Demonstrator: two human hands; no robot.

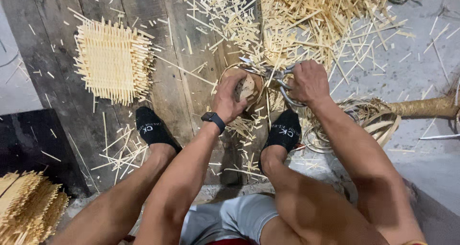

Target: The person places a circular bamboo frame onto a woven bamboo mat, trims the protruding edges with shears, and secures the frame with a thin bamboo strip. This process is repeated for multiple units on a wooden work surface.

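My left hand (pixel 229 97) grips a small round woven basket piece (pixel 250 86) between my feet, fingers wrapped over its rim. My right hand (pixel 309 82) is closed on the handles of metal shears (pixel 268 73), whose blades point left over the basket's top edge. A black watch (pixel 213 119) sits on my left wrist. Pale cut cane strips lie all around the basket.
A square woven mat (pixel 114 61) lies on the dark planks at upper left. A big heap of cane offcuts (pixel 316 19) fills the top. Coiled cane strips (pixel 369 118) lie right, stacked mats (pixel 28 206) at lower left. My feet wear black socks (pixel 151 127).
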